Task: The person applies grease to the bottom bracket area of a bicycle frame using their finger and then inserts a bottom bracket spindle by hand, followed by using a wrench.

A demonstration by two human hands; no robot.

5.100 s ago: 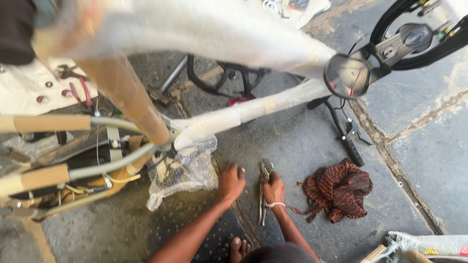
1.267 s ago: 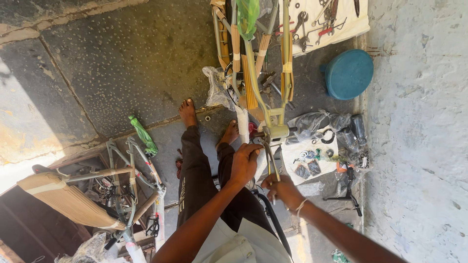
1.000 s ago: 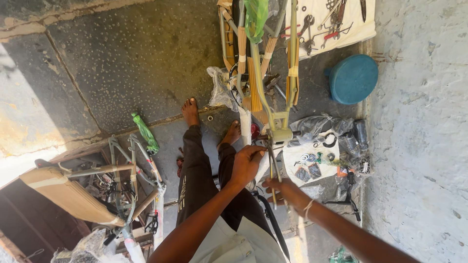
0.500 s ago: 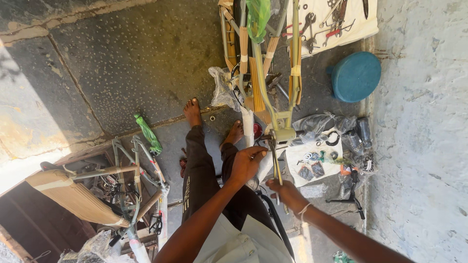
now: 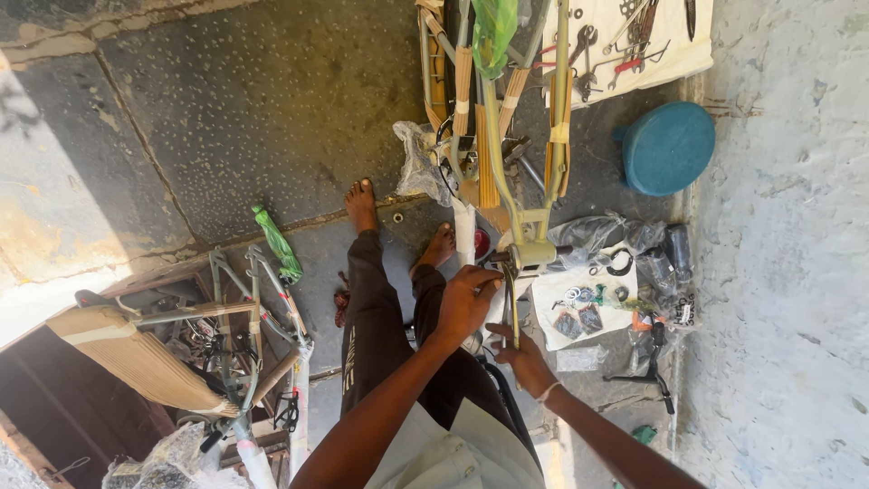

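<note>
The pale-green paper-wrapped bicycle frame point(image 5: 507, 163) stands at twelve o'clock. In the head view, our left hand point(image 5: 466, 303) grasps its tube; our right hand point(image 5: 523, 360) holds a long metal wrench point(image 5: 512, 303). We judge fastening underway; turning needs steady bracing.

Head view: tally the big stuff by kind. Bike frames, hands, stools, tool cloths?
Bike frames: 2, the pale green frame being worked on and the wrapped frame lying at the side
Hands: 2, left hand at the frame's bottom bracket, right hand on a long metal tool
Round teal stool: 1
White tool cloth: 1
Total: 6
</note>
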